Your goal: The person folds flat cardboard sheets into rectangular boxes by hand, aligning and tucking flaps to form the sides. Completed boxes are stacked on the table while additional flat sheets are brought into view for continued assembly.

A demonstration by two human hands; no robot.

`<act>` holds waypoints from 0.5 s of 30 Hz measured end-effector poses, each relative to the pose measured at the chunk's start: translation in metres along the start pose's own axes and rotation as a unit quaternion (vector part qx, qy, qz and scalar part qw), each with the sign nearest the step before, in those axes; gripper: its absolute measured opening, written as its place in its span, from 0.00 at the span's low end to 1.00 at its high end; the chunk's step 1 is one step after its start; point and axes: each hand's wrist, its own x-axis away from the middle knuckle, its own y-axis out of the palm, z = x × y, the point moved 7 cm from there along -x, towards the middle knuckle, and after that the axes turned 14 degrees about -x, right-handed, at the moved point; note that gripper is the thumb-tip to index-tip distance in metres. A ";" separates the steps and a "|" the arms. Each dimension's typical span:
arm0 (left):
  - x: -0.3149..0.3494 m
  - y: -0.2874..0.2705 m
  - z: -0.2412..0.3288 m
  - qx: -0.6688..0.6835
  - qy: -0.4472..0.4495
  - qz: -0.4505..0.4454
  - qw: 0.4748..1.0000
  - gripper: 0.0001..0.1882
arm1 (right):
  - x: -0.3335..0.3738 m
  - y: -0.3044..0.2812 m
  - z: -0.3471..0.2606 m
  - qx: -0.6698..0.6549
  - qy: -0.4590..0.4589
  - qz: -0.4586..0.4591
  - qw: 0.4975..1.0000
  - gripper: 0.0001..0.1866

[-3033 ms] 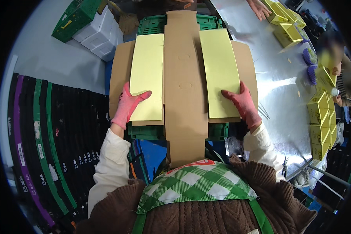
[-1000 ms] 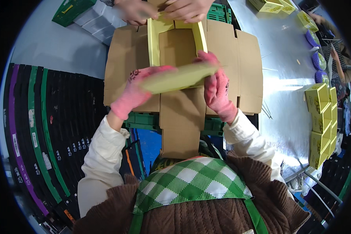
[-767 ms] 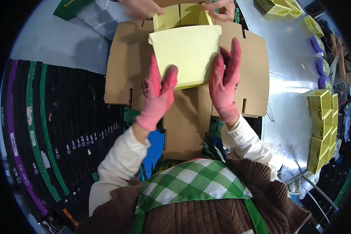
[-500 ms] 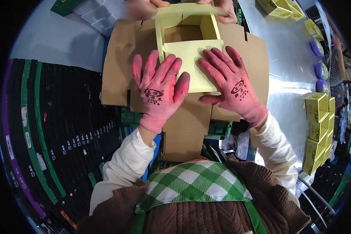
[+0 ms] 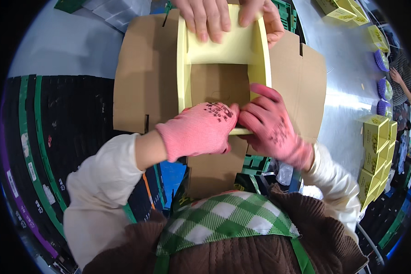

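A pale yellow carton [image 5: 223, 51], its middle uncovered, rests on a larger brown cardboard box [image 5: 142, 77] with flaps spread out. Both my hands wear pink gloves. My left hand [image 5: 198, 130] is curled over the carton's near edge, back of the hand up, fingertips hidden beneath. Close beside it, my right hand [image 5: 275, 125] grips the near right corner with bent fingers. A co-worker's bare left-side hand [image 5: 205, 19] presses on the far panel, and their other hand [image 5: 271, 22] is at the far right corner.
Black stacked crates [image 5: 78, 137] with green and purple strips stand at my left. A metal table [image 5: 335, 59] on the right bears several yellow cartons [image 5: 373, 155] and purple-netted items [image 5: 382, 89]. Green crate parts [image 5: 255, 164] show under the cardboard. Another person is at the far right.
My hands have gone from lying flat on the near panel to curling round the near edge. That panel no longer covers the near part. The co-worker's hands have moved onto the far panel.
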 end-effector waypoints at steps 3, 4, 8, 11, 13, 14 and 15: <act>-0.020 0.001 -0.002 0.069 0.056 -0.088 0.992 0.43 | 0.033 -0.007 0.026 -0.081 0.094 0.249 0.961 0.46; -0.022 0.001 -0.002 0.066 0.059 -0.122 0.989 0.45 | 0.048 0.002 0.036 -0.135 0.142 0.298 0.934 0.55; -0.037 -0.005 -0.006 0.130 0.087 -0.138 0.978 0.50 | 0.045 0.034 0.051 -0.180 0.217 0.268 0.921 0.50; -0.047 -0.006 -0.008 0.131 0.118 -0.142 0.974 0.55 | 0.041 0.035 0.062 -0.179 0.223 0.257 0.923 0.46; -0.052 -0.006 -0.007 0.116 0.124 -0.161 0.972 0.58 | 0.042 0.034 0.067 -0.190 0.232 0.260 0.918 0.45; -0.055 -0.005 -0.009 0.113 0.130 -0.169 0.970 0.58 | 0.042 0.033 0.068 -0.195 0.234 0.262 0.916 0.44; -0.058 -0.005 -0.010 0.109 0.136 -0.178 0.968 0.59 | 0.043 0.033 0.067 -0.185 0.227 0.267 0.918 0.44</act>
